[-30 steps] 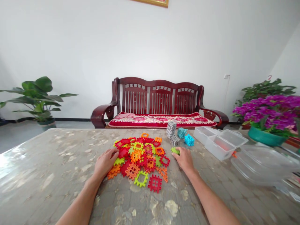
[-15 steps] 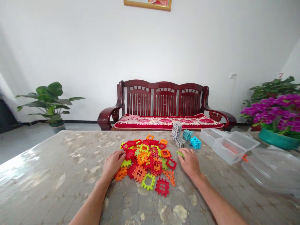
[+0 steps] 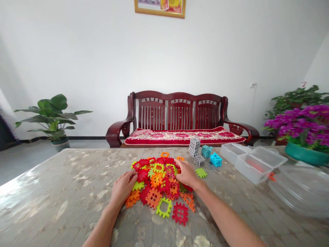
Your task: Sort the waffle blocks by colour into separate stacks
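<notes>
Touching toothed tiles (image 3: 154, 197), left hand (image 3: 123, 188), right hand (image 3: 187, 174), both grasps unclear, framed print (image 3: 151, 4) unreadable

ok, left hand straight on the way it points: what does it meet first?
Left hand: most likely the red piece just ahead of it; whether they touch now is unclear.

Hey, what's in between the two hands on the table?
In the head view, a heap of red, orange and green toothed pieces lies between the left hand and the right hand.
</notes>
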A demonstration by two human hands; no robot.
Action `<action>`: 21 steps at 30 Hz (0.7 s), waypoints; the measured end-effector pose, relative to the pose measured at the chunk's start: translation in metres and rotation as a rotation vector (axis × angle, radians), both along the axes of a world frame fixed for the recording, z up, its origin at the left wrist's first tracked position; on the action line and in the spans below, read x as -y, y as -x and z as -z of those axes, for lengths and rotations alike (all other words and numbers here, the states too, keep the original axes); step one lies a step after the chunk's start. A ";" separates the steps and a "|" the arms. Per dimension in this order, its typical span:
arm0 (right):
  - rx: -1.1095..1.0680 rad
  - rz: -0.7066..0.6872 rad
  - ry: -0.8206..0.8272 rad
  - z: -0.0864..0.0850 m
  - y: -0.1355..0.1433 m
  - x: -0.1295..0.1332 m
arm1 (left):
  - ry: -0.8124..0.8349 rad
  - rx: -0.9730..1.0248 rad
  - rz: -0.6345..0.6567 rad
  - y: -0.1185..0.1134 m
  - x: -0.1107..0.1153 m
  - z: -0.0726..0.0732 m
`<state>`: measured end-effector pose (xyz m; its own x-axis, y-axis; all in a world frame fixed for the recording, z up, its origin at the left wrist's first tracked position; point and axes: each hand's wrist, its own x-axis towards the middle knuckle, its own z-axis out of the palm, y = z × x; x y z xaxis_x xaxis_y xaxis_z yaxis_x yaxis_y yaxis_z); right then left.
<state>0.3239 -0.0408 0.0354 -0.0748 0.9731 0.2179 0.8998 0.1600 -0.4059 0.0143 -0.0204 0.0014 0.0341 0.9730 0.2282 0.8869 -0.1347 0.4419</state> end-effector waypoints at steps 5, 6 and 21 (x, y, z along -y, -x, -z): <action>0.111 -0.152 0.107 0.001 0.006 -0.018 | -0.014 0.023 0.001 0.001 -0.001 0.001; 0.124 -0.148 0.097 0.002 0.007 -0.019 | -0.017 0.025 0.002 0.001 -0.001 0.001; 0.109 -0.104 -0.072 -0.010 -0.004 0.005 | 0.008 0.013 0.006 -0.001 0.000 0.000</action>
